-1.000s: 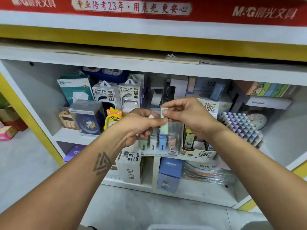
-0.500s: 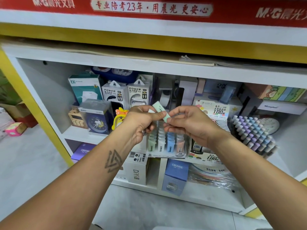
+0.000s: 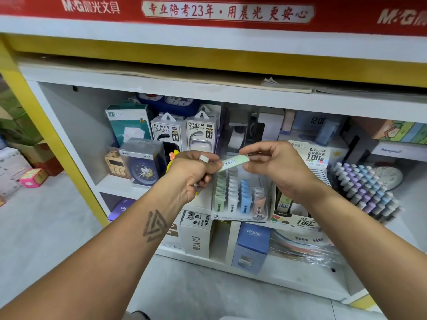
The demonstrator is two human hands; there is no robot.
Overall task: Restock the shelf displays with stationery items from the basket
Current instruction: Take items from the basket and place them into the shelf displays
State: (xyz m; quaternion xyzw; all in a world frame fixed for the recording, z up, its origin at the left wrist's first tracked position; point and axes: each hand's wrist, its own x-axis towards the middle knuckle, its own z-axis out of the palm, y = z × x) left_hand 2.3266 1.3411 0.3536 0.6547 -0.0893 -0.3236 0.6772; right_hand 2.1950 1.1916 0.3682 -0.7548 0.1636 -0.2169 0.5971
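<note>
Nearest, at centre frame, the left hand (image 3: 196,172) and right hand (image 3: 275,165) share one pale green case (image 3: 233,162), lying almost level with its barcode up. The left pinches its near end and also curls round one or more small white pieces; the right pinches the far end between thumb and finger.

With a grip this light at both ends, the case could slip during a handover and drop among the stock below. The left hand's extra load could also spill.

Just under the hands stands one clear display tray (image 3: 240,202) with four colour rows: green, white, blue and peach. The peach row looks shortest.

Farther back, two power bank boxes (image 3: 184,132) stand side by side. No basket is clearly in view.
</note>
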